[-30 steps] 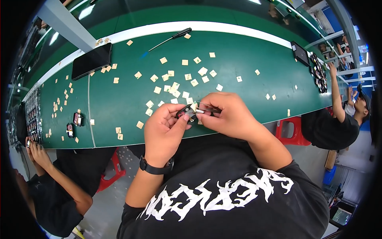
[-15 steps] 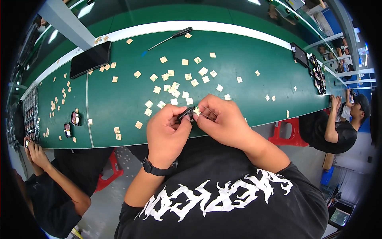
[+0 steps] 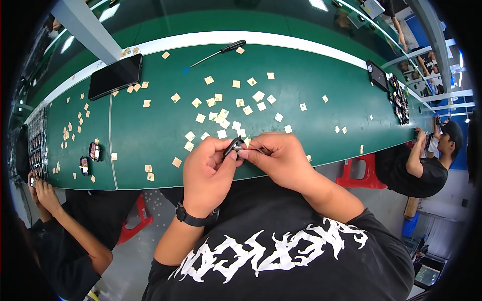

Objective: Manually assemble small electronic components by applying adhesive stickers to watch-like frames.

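Close to the table's near edge, my left hand (image 3: 207, 163) pinches a small black rounded case (image 3: 233, 147), which looks like a watch body. Its inner side is mostly hidden by my fingers. My right hand (image 3: 278, 155) meets it from the right, thumb and forefinger closed at the case's edge. Between those fingertips shows a small whitish piece (image 3: 247, 142) with a green tint, like the loose squares nearby. A thin dark metal tool (image 3: 263, 150), possibly tweezers, lies tucked in the same hand; most of it is covered.
Pale paper squares (image 3: 219, 119) lie scattered over the green table (image 3: 326, 120). Beyond them rest a screwdriver (image 3: 218, 55) and a black tablet-like slab (image 3: 115, 78). Two small devices (image 3: 84, 165) sit left; a dark parts pile (image 3: 399, 103) sits right. Co-workers' hands (image 3: 47, 195) are at the left.
My right thumb and fingertips have shifted closer onto the black case, and the metal tool shows less. The whole view has tilted slightly, moving the table a little lower.
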`<state>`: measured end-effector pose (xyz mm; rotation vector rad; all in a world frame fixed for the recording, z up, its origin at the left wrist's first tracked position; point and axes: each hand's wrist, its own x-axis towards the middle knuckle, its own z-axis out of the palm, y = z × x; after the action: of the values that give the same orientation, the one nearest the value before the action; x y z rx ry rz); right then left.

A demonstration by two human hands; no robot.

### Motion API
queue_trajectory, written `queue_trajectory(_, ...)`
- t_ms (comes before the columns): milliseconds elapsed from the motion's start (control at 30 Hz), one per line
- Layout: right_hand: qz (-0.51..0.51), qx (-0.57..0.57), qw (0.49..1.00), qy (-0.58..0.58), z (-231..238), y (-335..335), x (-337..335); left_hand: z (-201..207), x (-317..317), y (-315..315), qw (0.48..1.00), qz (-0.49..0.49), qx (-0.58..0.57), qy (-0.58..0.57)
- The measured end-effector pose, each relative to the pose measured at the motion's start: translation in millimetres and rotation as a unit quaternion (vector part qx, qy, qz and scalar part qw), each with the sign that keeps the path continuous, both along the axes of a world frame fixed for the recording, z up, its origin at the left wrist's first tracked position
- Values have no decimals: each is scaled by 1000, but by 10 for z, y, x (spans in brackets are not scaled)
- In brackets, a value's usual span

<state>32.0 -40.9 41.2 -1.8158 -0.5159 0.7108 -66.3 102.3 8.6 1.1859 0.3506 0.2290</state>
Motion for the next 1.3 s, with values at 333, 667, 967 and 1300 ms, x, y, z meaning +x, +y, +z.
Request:
queue_trajectory(333,-41,-62,996,50,-99,30,216,-90,-30,96,999,-47,-16,-18)
queue_trajectory(667,26,-8,978,207,-14,18,280,-51,-47,69,996,-77,34,-21)
queue_trajectory(967,40,93,942,321,342,-147,120,420,-198,37,967,-129,215,37)
queue_trajectory(1300,75,139,933,323,471,-341,-73,753,-317,83,956,-208,206,26)
